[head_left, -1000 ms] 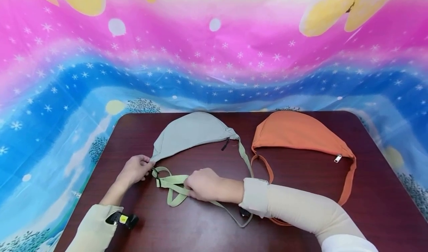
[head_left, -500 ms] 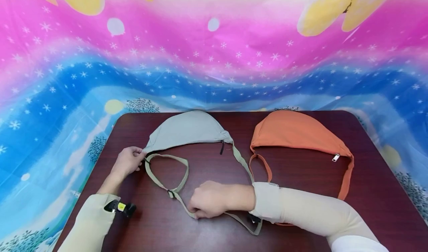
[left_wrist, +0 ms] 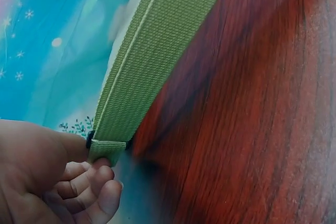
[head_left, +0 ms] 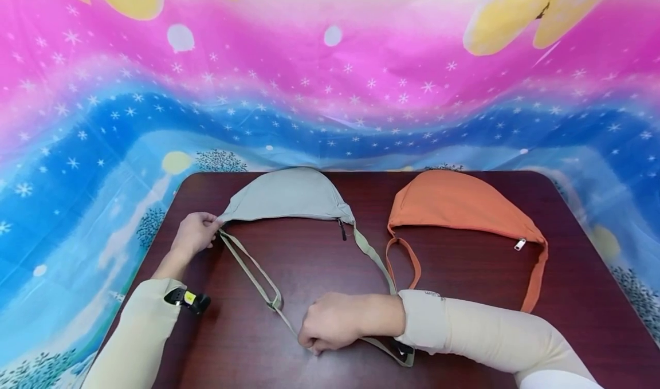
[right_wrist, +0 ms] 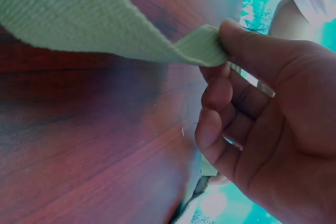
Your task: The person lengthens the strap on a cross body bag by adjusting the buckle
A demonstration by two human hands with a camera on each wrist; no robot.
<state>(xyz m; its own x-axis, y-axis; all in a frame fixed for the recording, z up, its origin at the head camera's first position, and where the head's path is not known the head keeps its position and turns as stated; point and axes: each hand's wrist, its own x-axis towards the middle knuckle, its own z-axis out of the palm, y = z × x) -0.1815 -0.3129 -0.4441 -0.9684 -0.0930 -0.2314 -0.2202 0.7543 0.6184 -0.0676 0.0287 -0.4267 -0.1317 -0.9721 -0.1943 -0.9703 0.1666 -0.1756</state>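
Observation:
A pale grey-green crescent sling bag (head_left: 291, 194) lies toward the back of the table, its black zipper pull (head_left: 342, 230) hanging at the right end. My left hand (head_left: 196, 234) pinches the bag's left corner, where the strap joins. In the left wrist view, thumb and fingertips grip the webbing just below a dark buckle (left_wrist: 90, 140). My right hand (head_left: 330, 323) pinches the green strap (right_wrist: 205, 48) between thumb and index finger, near the table's front. Between the hands the strap runs taut, with its slider (head_left: 273, 304) partway along. The rest of it passes under the right forearm.
An orange crescent sling bag (head_left: 459, 203) lies at the right, with a silver zipper pull (head_left: 519, 244) and its strap (head_left: 536, 277) partly hidden by the right sleeve. A printed cloth (head_left: 330, 102) hangs behind the dark wooden table (head_left: 232, 343).
My right hand has drawn the strap toward the front and right, turning a bunched tangle into a straight line. My left hand and the bag's left corner have moved slightly left and back.

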